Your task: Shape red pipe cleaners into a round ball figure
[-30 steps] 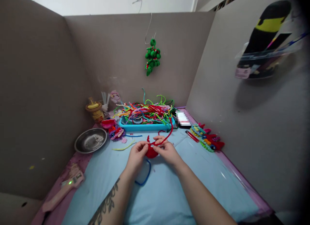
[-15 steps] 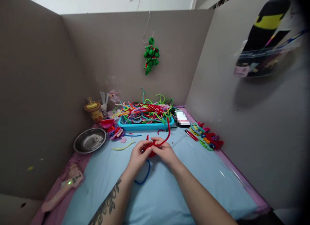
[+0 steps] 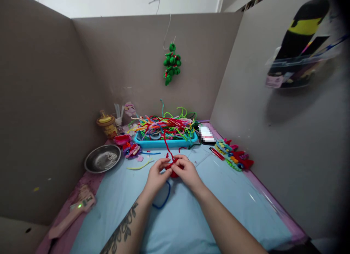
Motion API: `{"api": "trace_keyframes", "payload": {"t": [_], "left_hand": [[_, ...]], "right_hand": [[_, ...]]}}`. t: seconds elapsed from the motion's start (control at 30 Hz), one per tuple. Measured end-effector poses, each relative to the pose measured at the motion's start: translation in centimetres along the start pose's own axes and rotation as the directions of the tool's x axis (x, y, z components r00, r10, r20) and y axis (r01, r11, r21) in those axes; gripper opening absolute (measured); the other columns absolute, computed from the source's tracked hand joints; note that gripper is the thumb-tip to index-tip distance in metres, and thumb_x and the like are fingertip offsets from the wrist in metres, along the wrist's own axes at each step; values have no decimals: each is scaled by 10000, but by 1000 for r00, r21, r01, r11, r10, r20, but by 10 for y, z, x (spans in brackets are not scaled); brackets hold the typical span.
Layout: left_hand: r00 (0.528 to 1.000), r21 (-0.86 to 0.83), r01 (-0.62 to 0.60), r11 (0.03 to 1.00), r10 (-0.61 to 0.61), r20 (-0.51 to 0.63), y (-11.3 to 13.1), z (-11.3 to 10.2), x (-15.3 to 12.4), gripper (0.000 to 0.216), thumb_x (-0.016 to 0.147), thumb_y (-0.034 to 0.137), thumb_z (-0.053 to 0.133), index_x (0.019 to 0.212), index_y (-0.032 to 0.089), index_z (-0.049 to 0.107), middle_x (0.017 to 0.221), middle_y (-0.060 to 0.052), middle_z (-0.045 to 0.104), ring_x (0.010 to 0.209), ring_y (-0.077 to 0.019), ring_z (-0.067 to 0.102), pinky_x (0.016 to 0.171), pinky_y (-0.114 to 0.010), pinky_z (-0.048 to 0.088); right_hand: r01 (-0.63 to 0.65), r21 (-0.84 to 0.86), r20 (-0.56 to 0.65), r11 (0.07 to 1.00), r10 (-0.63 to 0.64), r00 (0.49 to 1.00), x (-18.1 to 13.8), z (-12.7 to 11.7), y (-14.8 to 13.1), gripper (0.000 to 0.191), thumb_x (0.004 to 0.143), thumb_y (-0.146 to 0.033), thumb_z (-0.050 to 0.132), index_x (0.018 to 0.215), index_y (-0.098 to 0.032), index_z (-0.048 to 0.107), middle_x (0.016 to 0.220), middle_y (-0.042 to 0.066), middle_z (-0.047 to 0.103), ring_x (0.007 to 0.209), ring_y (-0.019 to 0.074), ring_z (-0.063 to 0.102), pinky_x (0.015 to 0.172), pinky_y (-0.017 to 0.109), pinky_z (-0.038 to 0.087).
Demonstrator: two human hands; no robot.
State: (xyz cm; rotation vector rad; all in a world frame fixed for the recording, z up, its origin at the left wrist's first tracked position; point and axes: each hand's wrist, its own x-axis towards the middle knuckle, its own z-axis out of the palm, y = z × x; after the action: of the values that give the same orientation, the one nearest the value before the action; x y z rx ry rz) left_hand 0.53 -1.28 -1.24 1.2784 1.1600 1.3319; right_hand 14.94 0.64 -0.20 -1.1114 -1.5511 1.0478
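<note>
Between my two hands is a red fuzzy pipe-cleaner piece (image 3: 174,173), partly hidden by the fingers. My left hand (image 3: 158,172) pinches its left side, and my right hand (image 3: 186,170) closes on its right side with thumb and fingertips. From the piece a loose red pipe-cleaner end (image 3: 167,142) rises toward the tray. Below my left hand a curved blue pipe cleaner (image 3: 166,201) lies on the light blue cloth. A yellow-green pipe cleaner (image 3: 139,167) rests to the left of the hands.
Behind the hands stands a blue tray (image 3: 164,143) heaped with colourful pipe cleaners. A metal bowl (image 3: 93,166) with small white bits and a pink glue gun (image 3: 71,215) are at left. At right lie a red cutter (image 3: 217,154), finished colourful pieces (image 3: 237,157) and a phone (image 3: 207,134).
The loose red end has swung from the right of my hands to the left, now pointing up and away. Both hands stay closed on the red piece, nearly in place.
</note>
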Motion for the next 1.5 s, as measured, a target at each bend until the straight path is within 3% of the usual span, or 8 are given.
{"api": "trace_keyframes", "payload": {"t": [0.2, 0.4, 0.53, 0.77, 0.97, 1.2, 1.33, 1.5], "left_hand": [[994, -148, 105, 983, -97, 56, -2, 3, 0, 420, 594, 195, 762, 966, 151, 571, 818, -76, 679, 784, -201, 640, 713, -311, 476], [988, -184, 129, 974, -111, 105, -4, 4, -2, 450, 613, 231, 768, 993, 147, 543, 766, -62, 688, 689, -174, 637, 665, -289, 468], [981, -289, 153, 945, -111, 156, -7, 3, -1, 502, 628, 259, 771, 1036, 158, 497, 787, -65, 692, 678, -165, 642, 667, -294, 471], [988, -263, 151, 953, -157, -2, -6, 7, 1, 442, 611, 309, 777, 926, 164, 505, 624, 3, 645, 537, -108, 577, 563, -235, 440], [989, -270, 104, 957, -129, -77, -3, 11, -1, 457, 630, 318, 760, 967, 174, 487, 626, 3, 656, 541, -114, 584, 569, -236, 453], [978, -408, 120, 905, -177, -106, 3, 8, 0, 465, 606, 251, 763, 971, 184, 483, 627, 29, 647, 523, -112, 582, 555, -233, 448], [953, -535, 163, 829, -274, -133, 1, -3, 5, 493, 563, 214, 770, 984, 169, 519, 602, 46, 613, 559, -120, 596, 616, -248, 451], [948, -674, 192, 713, -313, -62, 0, -5, 8, 413, 608, 204, 751, 973, 199, 558, 819, 13, 658, 738, -132, 623, 702, -262, 463]], "right_hand": [[9, 11, -21, 1000, -8, 1000, 2, 1, 6, 78, 639, -181, 647, 598, -186, 581, 1015, 63, 568, 1040, 232, 536, 906, 347, 383], [-17, 149, -54, 989, 26, 998, 5, 0, 16, 242, 599, -195, 684, 822, -206, 592, 936, 32, 613, 955, 222, 564, 829, 348, 439], [5, 145, -38, 989, 1, 999, 5, -1, 11, 109, 615, -219, 671, 712, -195, 627, 989, 59, 603, 985, 229, 561, 816, 334, 445], [76, 114, -81, 991, -67, 994, 4, -1, 8, 126, 736, -300, 590, 688, -191, 630, 920, 76, 626, 905, 215, 588, 828, 349, 438], [165, 90, -93, 982, -157, 983, 1, 1, 5, 127, 783, -273, 558, 705, -192, 618, 989, 72, 585, 985, 207, 557, 891, 343, 403], [220, 134, 16, 966, -224, 974, -5, -1, -3, 162, 810, -347, 582, 780, -215, 673, 1168, 77, 530, 1100, 219, 518, 934, 343, 390], [67, 245, -61, 967, -54, 997, 4, -4, 8, 339, 800, -427, 576, 1092, -257, 602, 1230, 72, 537, 1165, 235, 479, 954, 388, 389], [-206, 459, 12, 864, 226, 974, 10, -1, 18, 464, 711, -512, 645, 1073, -232, 568, 1108, 76, 615, 1013, 238, 576, 815, 370, 471]]}}
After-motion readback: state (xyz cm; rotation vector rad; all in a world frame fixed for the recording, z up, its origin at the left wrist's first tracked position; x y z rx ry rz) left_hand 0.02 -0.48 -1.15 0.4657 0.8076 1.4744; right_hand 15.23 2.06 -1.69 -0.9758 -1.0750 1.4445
